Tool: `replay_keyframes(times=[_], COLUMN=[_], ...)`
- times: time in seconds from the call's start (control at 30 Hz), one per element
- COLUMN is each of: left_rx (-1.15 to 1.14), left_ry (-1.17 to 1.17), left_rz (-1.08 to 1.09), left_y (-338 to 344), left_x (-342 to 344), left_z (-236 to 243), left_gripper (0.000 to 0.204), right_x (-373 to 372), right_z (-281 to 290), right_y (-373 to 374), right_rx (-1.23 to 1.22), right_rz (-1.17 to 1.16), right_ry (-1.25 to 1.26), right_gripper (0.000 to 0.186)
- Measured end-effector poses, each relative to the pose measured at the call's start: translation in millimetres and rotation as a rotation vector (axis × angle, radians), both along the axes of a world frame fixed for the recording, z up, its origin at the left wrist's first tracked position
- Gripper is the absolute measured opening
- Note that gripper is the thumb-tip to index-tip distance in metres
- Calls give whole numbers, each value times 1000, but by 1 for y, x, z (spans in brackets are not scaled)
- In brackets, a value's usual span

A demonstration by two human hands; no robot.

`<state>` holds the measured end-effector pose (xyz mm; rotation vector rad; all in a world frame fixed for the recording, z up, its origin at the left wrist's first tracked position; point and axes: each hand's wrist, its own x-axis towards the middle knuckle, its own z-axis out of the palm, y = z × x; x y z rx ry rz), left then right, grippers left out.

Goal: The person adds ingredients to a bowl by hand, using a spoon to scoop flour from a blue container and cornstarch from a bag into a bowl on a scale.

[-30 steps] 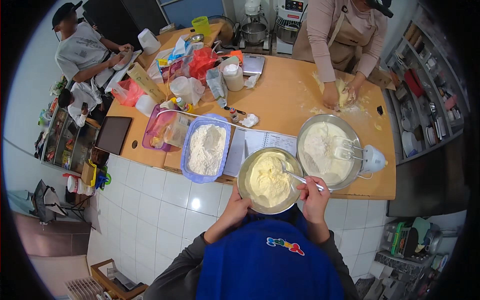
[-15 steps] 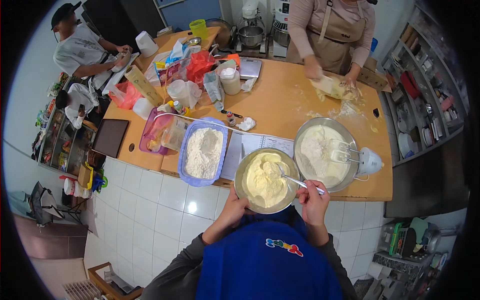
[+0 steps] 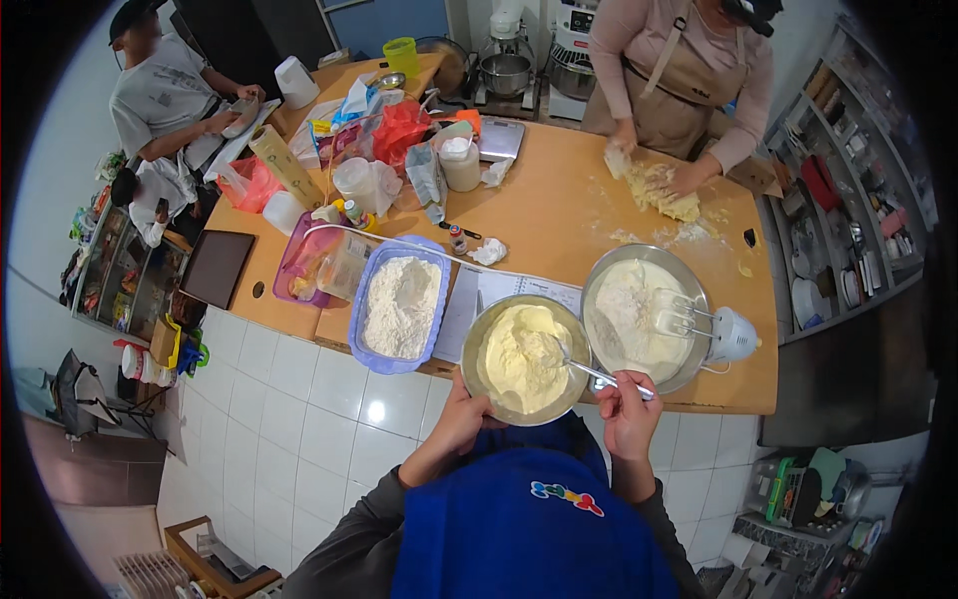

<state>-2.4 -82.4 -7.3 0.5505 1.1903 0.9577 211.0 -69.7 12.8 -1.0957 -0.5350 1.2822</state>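
Note:
Pale yellow, crumbly mixture (image 3: 527,351) lies in a metal bowl (image 3: 476,379) in front of my body. My left hand (image 3: 461,417) is closed on the bowl's left rim. In my right hand (image 3: 629,419) I grip the handle of a metal spoon (image 3: 591,373), its head sunk in the mixture. Just right stands a larger metal bowl (image 3: 691,277) with white powder and cream-coloured batter. The beaters of a white hand mixer (image 3: 734,334) rest in it. To the left is a lilac tub (image 3: 356,334) of white flour (image 3: 404,307).
An open notebook (image 3: 461,311) lies partly under my bowl. Across the wooden table a person's hands work yellow dough (image 3: 659,195). Bags, jars and a scale (image 3: 501,140) crowd the far left. Another person (image 3: 170,95) holds a bowl there. Shelves (image 3: 868,190) stand at right.
My right hand and the spoon handle have dipped slightly, the spoon still in the mixture. Across the table, the person has gathered the dough and shifted their hands. The view has moved a little.

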Motion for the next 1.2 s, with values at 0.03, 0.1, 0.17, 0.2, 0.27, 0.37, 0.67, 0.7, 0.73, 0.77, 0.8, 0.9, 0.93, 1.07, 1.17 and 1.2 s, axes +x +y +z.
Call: replay_keyframes(times=[0.03, 0.1, 0.17, 0.2, 0.27, 0.37, 0.67, 0.7, 0.73, 0.77, 0.8, 0.9, 0.93, 1.07, 1.17, 1.2], left_rx=[12, 36, 44, 48, 43, 62, 105, 100, 151, 155, 109, 89, 100, 130, 127, 152], left_ry=[-25, -75, -80, -82, -76, -87, -111, -109, -118, -103, -81, -76, -67, -42, 6, -18], left_rz=[13, 40, 55, 63, 70, 126, 239, 252, 283, 271, 270, 278, 287, 333, 337, 382], left_y=[1, -2, -5, -5, -5, -8, -13, -14, -16, -15, -17, -17, -18, -21, -23, -23], left_x=[2, 8, 13, 15, 24, 35, 79, 84, 88, 91, 94, 101, 101, 108, 103, 103], left_z=[1, -2, -6, -6, 3, -3, 28, 29, 21, 20, 23, 25, 24, 28, 31, 30], left_gripper=[63, 62, 63, 63, 64, 66, 69, 69, 72, 70, 67, 65, 65, 67, 67, 65], right_x=[1, 8, 14, 16, 23, 33, 81, 85, 88, 94, 100, 116, 120, 139, 147, 148], right_z=[3, 3, 5, 8, 11, 16, 37, 38, 40, 42, 44, 50, 50, 47, 43, 43], right_y=[2, 2, 4, 6, 7, 11, 17, 19, 21, 23, 24, 31, 33, 40, 45, 46], right_rx=[5, 13, 16, 14, 9, 36, 66, 74, 81, 88, 88, 113, 120, 145, 162, 149], right_rz=[2, 20, 43, 53, 76, 106, 155, 155, 159, 159, 156, 155, 153, 131, 104, 95], right_ry=[-2, 16, 28, 29, 50, 47, 6, 8, 2, -9, -6, -4, 0, -6, -14, -24], right_gripper=[10, 11, 12, 12, 11, 11, 10, 10, 10, 10, 10, 10, 10, 10, 10, 9])
